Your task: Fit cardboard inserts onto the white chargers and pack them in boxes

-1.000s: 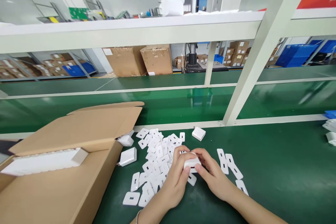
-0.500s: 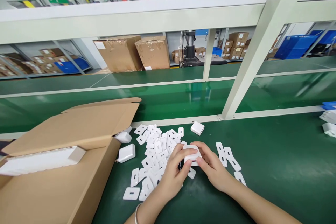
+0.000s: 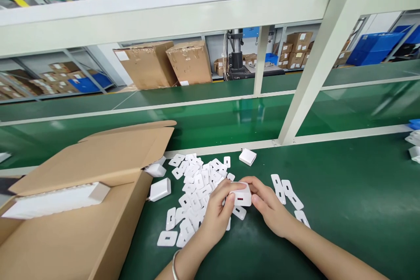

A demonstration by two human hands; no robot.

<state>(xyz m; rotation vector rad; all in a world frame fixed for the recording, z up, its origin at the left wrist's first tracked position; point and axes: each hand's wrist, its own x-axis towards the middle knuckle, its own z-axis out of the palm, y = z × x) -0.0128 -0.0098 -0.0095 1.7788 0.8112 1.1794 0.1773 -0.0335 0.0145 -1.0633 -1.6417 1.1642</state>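
A white USB charger (image 3: pixel 242 197) with a reddish port slot facing me is held between my hands above the green table. My left hand (image 3: pixel 220 204) grips its left side, index finger across the top and thumb on the near face. My right hand (image 3: pixel 267 203) is closed around its right side, with index finger behind and thumb at the near right edge. Left of and beneath my left hand spreads a pile of flat white plates (image 3: pixel 197 183) with slots. Several more white plates (image 3: pixel 293 194) lie to the right of my right hand.
An open cardboard box (image 3: pixel 131 210) with a white row inside stands at the left. White chargers lie beside it, one (image 3: pixel 159 189) near its wall, and another charger (image 3: pixel 247 157) sits behind my hands. A slanted pale post (image 3: pixel 311 70) rises at the table's back edge.
My right thumb has shifted from the charger's near face to its right edge. The charger has tipped so its slotted face shows more. The camera view has shifted slightly.
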